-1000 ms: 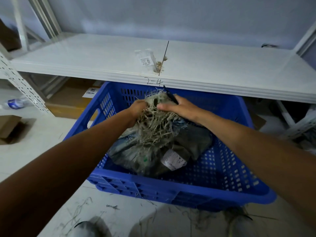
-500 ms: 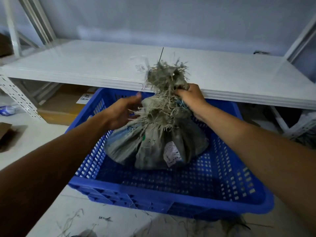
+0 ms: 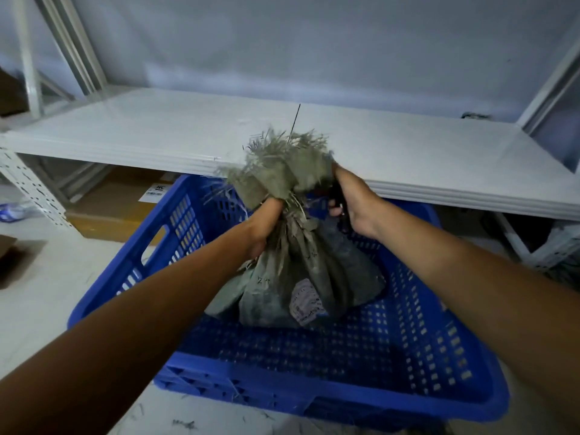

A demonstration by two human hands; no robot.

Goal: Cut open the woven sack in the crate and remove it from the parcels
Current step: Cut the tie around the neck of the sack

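Observation:
A grey-green woven sack [image 3: 301, 277] stands upright in the blue plastic crate [image 3: 282, 394]. Its neck is bunched and its frayed top fans out above the crate's rim. A white label [image 3: 306, 301] is stuck low on its front. My left hand [image 3: 266, 224] is closed around the neck from the left. My right hand [image 3: 351, 199] presses against the right side of the bunched top and grips a black tool, most of it hidden by the fingers. The parcels inside the sack are out of sight.
A white metal shelf [image 3: 157, 130] runs just behind and above the crate's far rim. A cardboard box [image 3: 119, 202] lies under it at the left, beside a perforated upright [image 3: 28, 189]. Loose fibres litter the floor [image 3: 185, 423] in front.
The sack went from slumped to pulled upright by its top. My left hand, open beside the neck half a second ago, now grips it. My right hand shifted to the top's right side.

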